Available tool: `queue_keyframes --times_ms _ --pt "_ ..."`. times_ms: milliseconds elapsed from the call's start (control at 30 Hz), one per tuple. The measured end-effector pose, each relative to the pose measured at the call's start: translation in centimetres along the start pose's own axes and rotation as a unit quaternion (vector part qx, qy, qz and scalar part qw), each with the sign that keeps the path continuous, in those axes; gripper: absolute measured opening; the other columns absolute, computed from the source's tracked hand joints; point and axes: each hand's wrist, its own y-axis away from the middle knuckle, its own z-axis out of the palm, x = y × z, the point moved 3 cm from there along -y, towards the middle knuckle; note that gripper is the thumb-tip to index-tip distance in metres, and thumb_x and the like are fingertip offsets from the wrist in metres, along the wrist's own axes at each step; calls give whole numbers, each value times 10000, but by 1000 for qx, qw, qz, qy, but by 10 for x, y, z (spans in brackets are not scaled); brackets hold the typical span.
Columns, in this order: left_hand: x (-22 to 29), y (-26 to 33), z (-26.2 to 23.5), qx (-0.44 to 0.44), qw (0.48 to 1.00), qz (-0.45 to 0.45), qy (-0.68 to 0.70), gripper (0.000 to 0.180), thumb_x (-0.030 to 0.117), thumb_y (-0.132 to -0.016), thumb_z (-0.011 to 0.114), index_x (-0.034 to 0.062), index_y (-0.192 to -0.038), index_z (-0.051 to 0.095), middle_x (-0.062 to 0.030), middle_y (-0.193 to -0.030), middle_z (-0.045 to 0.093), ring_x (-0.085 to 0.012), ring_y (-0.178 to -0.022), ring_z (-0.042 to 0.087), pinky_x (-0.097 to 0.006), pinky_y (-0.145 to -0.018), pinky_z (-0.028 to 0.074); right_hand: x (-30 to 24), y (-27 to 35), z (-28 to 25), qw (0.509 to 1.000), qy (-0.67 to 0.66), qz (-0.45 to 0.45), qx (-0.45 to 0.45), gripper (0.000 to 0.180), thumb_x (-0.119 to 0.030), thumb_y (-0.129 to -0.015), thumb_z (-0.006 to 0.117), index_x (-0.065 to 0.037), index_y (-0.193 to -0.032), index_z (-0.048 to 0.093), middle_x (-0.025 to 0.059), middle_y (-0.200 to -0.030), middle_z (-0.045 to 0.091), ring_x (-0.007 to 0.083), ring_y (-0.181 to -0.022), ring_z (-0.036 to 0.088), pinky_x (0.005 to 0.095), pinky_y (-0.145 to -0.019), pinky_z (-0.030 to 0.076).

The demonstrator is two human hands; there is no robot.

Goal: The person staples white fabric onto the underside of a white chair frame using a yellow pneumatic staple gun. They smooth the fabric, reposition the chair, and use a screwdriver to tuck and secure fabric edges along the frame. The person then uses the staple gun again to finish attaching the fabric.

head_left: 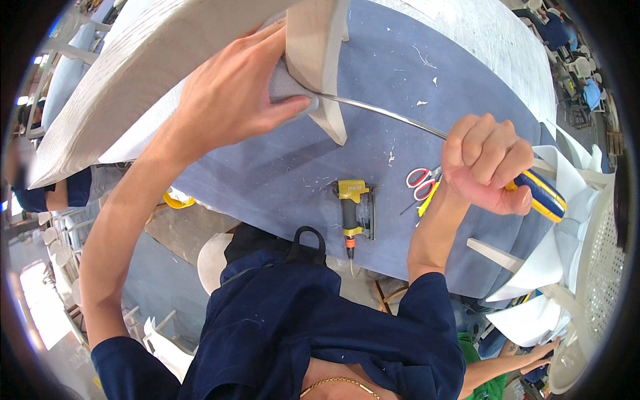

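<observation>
1. At the far left, other people and pale chair frames are seen small and bent by the lens.
2. Next comes a large, curved, pale piece of wood with visible grain point(133, 73), which fills the upper left, above the table.
3. The left hand point(230, 100) lies over a light grey woven fabric point(287, 83). Its four fingers are near together and slightly bent, with the tips partly hidden; the thumb stands apart and points to the right. I cannot tell if they grip firmly or only press.
4. Just beside this hand, a pale, tapering wooden leg point(319, 47) comes down over the fabric.
5. The tip of a long screwdriver with a shiny steel shaft and a blue-and-yellow handle point(383, 112) is at the place where fabric and leg meet.
6. On the blue-grey table covering point(380, 40), below the shaft, lies a gold-yellow and black air nail gun point(350, 207) with an orange hose fitting. Small pale lettering is on its body.
7. To its right are scissors with red-and-white handles point(430, 180), touching or very near a narrow yellow object. White scraps are scattered around.
8. The right hand point(485, 160) is closed fully around the screwdriver handle, whose end sticks out.
9. At the far right are loose white sheets point(533, 267) and a beige perforated panel point(603, 267); below them, a person in green point(490, 383).
</observation>
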Motion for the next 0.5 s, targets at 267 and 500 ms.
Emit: queue_keyframes --times_ms 267,500 --pt "-5 6 6 9 996 -43 77 523 280 -702 856 51 -1147 701 -175 -1246 663 -379 -1232 571 -510 -1141 350 25 16 -44 986 -139 -10 89 308 -245 -827 565 -140 -625 357 -47 -450 335 63 -386 148 257 -394 151" --pt "0 3 2 11 996 -43 72 532 274 -684 882 51 -1132 700 -161 -1259 655 -379 -1165 607 -462 -991 475 87 62 -75 888 -369 -56 268 302 -204 -862 523 -161 -632 332 -59 -464 281 60 -417 155 272 -437 139"
